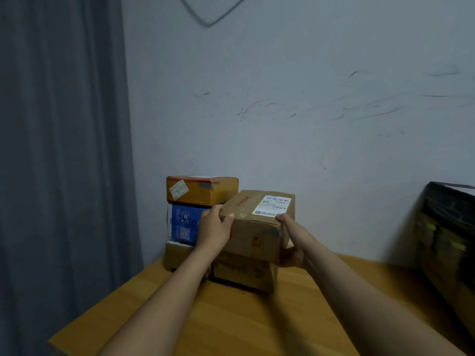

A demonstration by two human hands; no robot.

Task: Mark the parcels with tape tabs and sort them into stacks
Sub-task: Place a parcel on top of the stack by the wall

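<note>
A brown cardboard parcel with a white shipping label on top sits over a lower brown parcel on the wooden table. My left hand grips its left side, thumb on the top edge. My right hand grips its right side, thumb at the top corner and fingers under the bottom edge. To the left stands a stack against the wall: an orange-brown parcel with a sticker on top, a blue and white box below it, and a brown box at the bottom.
A grey curtain hangs at the left. A scuffed white wall rises behind the table. A dark glossy bag stands at the right edge of the table.
</note>
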